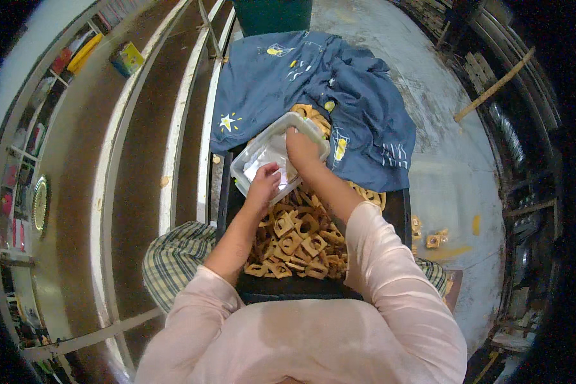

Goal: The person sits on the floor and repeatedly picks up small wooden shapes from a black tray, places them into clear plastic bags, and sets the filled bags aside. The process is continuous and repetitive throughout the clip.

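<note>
A translucent plastic container (249, 163) with a pale inside sits tilted over a black tray (397, 227) heaped with tan square pieces with round holes (287, 243). My left hand (264, 187) is at the container's near-left rim, its bent fingers apart over the inside. My right hand (303, 148) reaches into the container's right side; its fingertips are hidden, so what they hold is unclear. More tan pieces (310, 115) show behind the container, beside a blue cloth (365, 109) printed with white and yellow shapes.
At left are white metal rails (112, 192) and shelves with assorted items (19, 198). A green bin (272, 13) stands beyond the cloth. On the grey floor (448, 192) at right lie loose tan pieces (434, 240); a wooden pole (493, 86) leans near dark stacked material.
</note>
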{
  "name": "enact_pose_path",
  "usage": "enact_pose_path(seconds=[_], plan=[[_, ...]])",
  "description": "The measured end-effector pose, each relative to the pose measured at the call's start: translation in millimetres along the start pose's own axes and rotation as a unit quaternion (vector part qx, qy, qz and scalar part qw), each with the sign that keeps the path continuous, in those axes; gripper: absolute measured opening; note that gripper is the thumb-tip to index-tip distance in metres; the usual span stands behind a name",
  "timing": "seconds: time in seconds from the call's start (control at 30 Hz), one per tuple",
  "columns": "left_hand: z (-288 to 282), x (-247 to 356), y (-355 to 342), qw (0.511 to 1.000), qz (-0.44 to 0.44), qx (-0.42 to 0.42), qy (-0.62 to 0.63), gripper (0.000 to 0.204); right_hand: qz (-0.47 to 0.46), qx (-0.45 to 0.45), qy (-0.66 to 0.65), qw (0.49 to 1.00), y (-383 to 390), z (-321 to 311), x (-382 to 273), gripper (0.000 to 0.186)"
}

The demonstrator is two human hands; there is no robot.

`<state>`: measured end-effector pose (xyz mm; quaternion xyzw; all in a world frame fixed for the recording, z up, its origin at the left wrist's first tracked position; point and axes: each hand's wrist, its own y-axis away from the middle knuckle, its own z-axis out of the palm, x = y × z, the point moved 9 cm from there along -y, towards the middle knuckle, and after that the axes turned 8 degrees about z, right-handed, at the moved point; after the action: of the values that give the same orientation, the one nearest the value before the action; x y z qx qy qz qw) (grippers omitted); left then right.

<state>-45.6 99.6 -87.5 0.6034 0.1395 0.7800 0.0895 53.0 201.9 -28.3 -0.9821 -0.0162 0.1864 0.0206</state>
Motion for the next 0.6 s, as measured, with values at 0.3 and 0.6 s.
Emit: enact_pose_path(seconds=[0.3, 0.6], plan=[[16, 21, 3, 0.892, -0.056, -0.103, 0.437, 0.045, -0.372, 0.164, -0.013, 0.914, 103, -84, -49, 0.012], [59, 63, 46, 0.975, 0.079, -0.199, 0.059, 0.031, 0.122, -0.194, -0.724, 0.651, 107, -55, 32, 0.029]])
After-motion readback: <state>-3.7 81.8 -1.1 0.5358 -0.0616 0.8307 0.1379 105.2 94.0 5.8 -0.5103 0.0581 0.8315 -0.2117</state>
